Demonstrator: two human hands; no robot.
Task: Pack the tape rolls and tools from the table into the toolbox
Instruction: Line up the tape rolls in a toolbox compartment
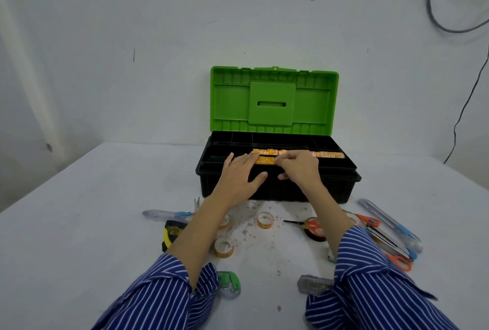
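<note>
A black toolbox (344, 186) with a raised green lid (272, 102) stands open on the table. Orange-yellow tape rolls (328, 155) lie in a row in its black tray. My left hand (239, 177) rests flat on the tray's front edge, fingers straight, touching the rolls. My right hand (299, 166) is beside it with curled fingers pinching a tape roll (266, 161) in the tray. On the table in front lie loose tape rolls (265, 219) (224, 247), orange scissors (315, 226) and utility knives (389, 219).
A yellow-black tape measure (170, 233), a clear-blue knife (166, 214), a green dispenser (230, 283) and a grey staple block (313, 283) lie near my sleeves. More orange scissors (399, 261) sit at the right. Cables (460, 115) hang on the wall.
</note>
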